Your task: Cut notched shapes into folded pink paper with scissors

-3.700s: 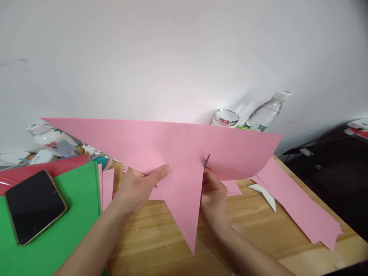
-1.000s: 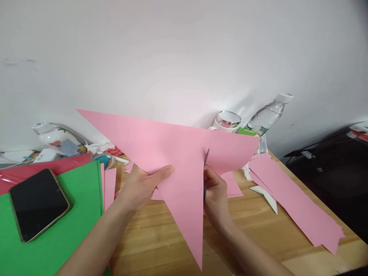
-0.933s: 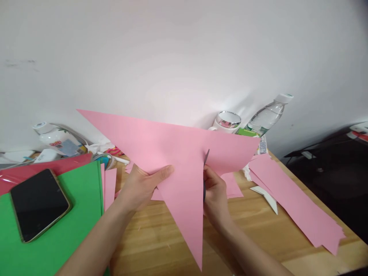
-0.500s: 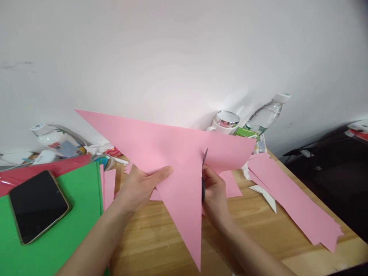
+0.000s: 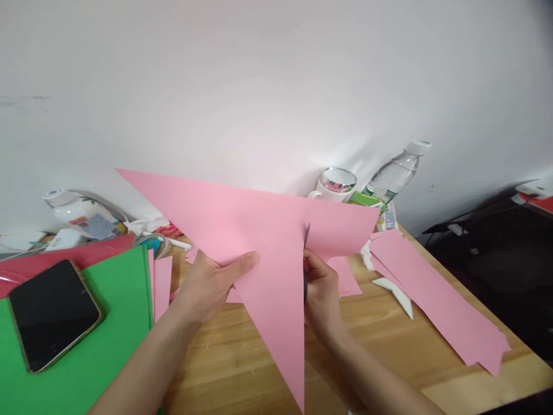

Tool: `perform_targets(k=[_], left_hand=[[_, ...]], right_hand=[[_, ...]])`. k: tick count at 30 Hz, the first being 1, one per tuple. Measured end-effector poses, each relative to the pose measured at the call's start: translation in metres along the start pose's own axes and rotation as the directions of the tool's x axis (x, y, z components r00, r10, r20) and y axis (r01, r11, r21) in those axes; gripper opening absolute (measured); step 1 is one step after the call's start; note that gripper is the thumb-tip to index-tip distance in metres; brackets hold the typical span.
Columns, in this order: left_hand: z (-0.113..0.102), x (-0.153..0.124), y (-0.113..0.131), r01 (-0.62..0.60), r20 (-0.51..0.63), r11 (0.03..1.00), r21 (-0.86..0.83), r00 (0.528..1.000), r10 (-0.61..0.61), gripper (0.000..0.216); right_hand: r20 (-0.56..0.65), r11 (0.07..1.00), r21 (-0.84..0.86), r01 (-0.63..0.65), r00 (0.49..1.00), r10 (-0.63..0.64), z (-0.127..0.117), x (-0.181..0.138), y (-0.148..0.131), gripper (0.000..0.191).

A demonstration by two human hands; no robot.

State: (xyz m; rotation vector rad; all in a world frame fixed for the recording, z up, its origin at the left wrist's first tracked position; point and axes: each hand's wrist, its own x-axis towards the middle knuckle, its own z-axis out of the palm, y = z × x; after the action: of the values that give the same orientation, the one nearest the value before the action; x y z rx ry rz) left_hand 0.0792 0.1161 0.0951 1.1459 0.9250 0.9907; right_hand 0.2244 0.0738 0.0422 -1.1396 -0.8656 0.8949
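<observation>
A large sheet of pink paper is held up above the wooden table. My left hand pinches it near the middle, thumb on the near face and the other fingers hidden behind. My right hand is closed round a pair of scissors with dark handles. One blade shows beside the cut edge, where the right flap of the sheet bends away from the lower pointed part. The paper partly hides the scissors and the fingers.
Pink paper strips lie on the right, beside a folded white paper piece. Behind stand a mug and a water bottle. On the left, a phone rests on green sheets, near a white bottle.
Hardly anything differs. The view has shifted slightly, and the paper's lower tip sits a little lower in the picture. Both hands keep their hold.
</observation>
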Motion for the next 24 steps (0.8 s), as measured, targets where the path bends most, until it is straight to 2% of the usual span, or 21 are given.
perform_targets(k=[6,10,13,20,24], left_hand=[[0.0019,-0.0003,0.0030,-0.050,-0.040,0.999,-0.010,0.998,0.049,0.043],[-0.0012,0.0014,0.0069,-0.035,-0.043,0.998,-0.059,0.999,0.033,0.028],[-0.0024,0.0020,0.0078,-0.050,-0.035,0.997,-0.067,0.998,0.048,0.023],[-0.0035,0.0019,0.0010,-0.007,-0.129,1.000,0.003,0.992,0.007,0.023],[-0.0063,0.0028,-0.0019,-0.007,-0.130,1.000,0.012,0.992,0.008,0.020]], right_hand=[[0.005,0.999,0.035,-0.006,1.000,0.006,-0.0007,0.0001,0.0008,0.020],[0.014,0.998,0.058,-0.003,1.000,0.002,-0.0001,0.0005,-0.0005,0.021],[0.012,1.000,0.024,-0.013,1.000,0.013,0.0004,-0.0003,-0.0022,0.019],[0.033,1.000,-0.016,-0.013,0.999,0.013,0.0004,-0.0004,-0.0043,0.020],[0.045,0.999,-0.052,0.008,0.999,-0.005,-0.0009,0.0015,-0.0042,0.022]])
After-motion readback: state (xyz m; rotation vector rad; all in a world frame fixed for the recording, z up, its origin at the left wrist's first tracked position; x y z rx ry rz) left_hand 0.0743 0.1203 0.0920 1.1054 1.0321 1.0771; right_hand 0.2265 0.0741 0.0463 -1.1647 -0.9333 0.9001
